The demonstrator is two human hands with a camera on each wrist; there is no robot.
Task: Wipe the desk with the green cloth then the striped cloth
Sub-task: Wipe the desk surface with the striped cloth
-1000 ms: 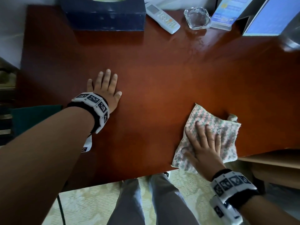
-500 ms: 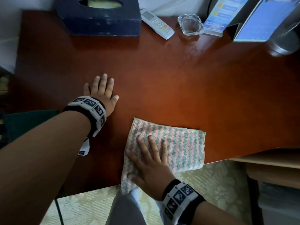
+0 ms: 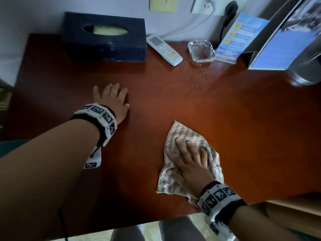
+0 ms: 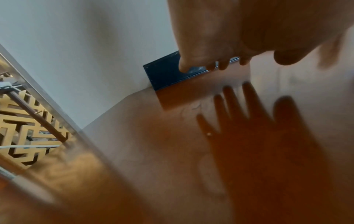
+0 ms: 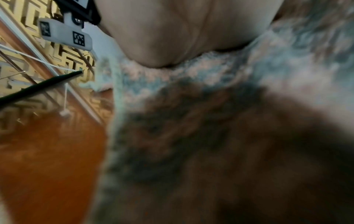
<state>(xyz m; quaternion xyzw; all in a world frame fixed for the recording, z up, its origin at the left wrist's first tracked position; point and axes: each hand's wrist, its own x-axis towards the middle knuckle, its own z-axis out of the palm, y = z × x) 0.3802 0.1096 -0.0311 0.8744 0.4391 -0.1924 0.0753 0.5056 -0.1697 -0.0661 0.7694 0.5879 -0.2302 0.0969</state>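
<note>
Our right hand [image 3: 190, 164], flat on the striped cloth [image 3: 186, 134], has swept it rightward, bunching it. Left hand [image 3: 112, 100] stays spread on the desk [image 3: 243, 127]; second wipe underway.

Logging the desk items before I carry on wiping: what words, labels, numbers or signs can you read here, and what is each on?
No text can be read.
Remote control: button markings and an orange mark, too small to read.
Blue leaflet in a clear stand: yellow and white lines of print, blurred.
Blue standing card: faint print, unreadable.
Wristbands: black-and-white square marker codes, no words.
Tissue box: no label visible.
</note>
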